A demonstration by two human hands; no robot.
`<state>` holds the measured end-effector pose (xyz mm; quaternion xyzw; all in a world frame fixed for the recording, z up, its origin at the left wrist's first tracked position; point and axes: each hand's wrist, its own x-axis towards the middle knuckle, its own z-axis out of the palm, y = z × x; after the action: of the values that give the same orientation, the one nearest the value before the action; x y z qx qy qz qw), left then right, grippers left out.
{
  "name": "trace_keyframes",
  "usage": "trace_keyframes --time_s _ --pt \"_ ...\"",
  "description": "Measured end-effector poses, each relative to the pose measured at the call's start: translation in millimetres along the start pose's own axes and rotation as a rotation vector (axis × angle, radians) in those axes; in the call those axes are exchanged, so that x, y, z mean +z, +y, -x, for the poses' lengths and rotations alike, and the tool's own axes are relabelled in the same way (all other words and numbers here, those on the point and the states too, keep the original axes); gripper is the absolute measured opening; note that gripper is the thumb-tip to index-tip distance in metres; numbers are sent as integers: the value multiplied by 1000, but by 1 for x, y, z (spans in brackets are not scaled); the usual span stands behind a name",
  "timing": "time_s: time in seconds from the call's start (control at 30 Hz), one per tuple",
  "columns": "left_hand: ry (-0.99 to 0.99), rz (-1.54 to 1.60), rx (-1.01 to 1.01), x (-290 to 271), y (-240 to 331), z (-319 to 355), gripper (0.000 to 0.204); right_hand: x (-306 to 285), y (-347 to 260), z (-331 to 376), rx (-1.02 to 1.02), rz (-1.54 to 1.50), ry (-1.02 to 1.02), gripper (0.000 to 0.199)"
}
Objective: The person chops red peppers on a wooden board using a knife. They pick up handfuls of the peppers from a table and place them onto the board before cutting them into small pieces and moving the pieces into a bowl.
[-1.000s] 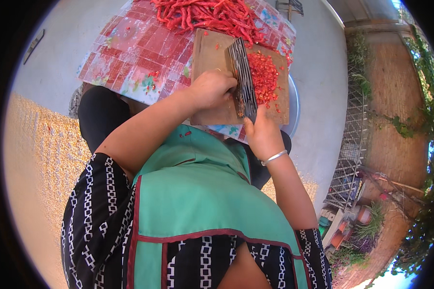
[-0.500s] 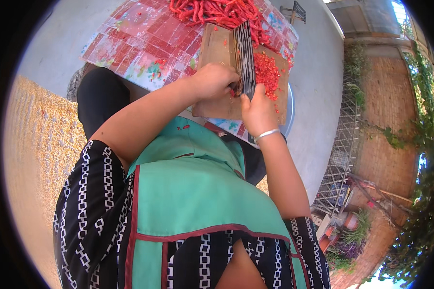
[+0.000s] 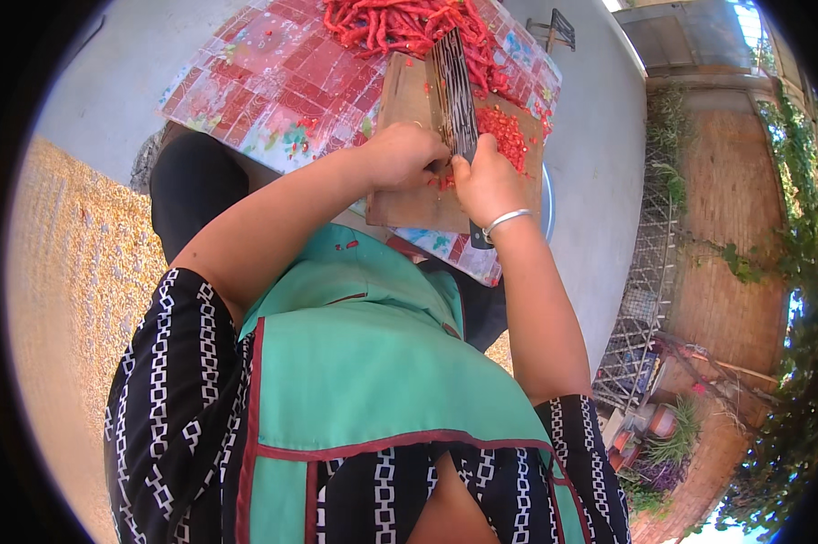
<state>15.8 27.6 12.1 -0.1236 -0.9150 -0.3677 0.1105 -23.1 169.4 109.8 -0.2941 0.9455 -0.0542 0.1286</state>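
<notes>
A broad cleaver [image 3: 454, 91] with a dark, streaked blade stands on a wooden cutting board [image 3: 407, 207]. My right hand [image 3: 492, 189] is wrapped round its handle, thumb toward the blade; the dark handle end shows below the palm. Close on the blade's left side, my left hand [image 3: 402, 156] is closed with curled fingers on the board. Whatever its fingertips pinch is hidden, though small red bits lie just by them. Chopped red chili peppers [image 3: 503, 134] are heaped on the board right of the blade. Whole red chili peppers [image 3: 400, 25] form a pile beyond the board.
A low table with a red patterned cover [image 3: 273, 77] carries the board and peppers. The rim of a pale basin [image 3: 548, 208] shows past the board's right edge. Yellow grain [image 3: 110, 272] is spread on the ground at left. A small stool [image 3: 554, 29] stands far right.
The cleaver has shifted slightly left and tilts a little more, its handle end showing more below my right hand. The red piece at my left fingertips shows less now.
</notes>
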Motion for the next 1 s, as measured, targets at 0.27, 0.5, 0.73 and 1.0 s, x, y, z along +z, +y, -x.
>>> trace_keyframes --time_s 0.27,0.5,0.73,1.0 --pt "59 5 42 8 -14 10 13 22 10 51 26 -53 -32 33" --pt "2 29 1 -12 -5 12 14 -20 4 19 -14 -82 -155 34" --pt "-31 -1 40 -4 -17 10 14 13 -8 19 -28 -11 66 32" --pt "5 -77 -22 -17 -18 20 13 3 9 49 -51 -73 -107 35"
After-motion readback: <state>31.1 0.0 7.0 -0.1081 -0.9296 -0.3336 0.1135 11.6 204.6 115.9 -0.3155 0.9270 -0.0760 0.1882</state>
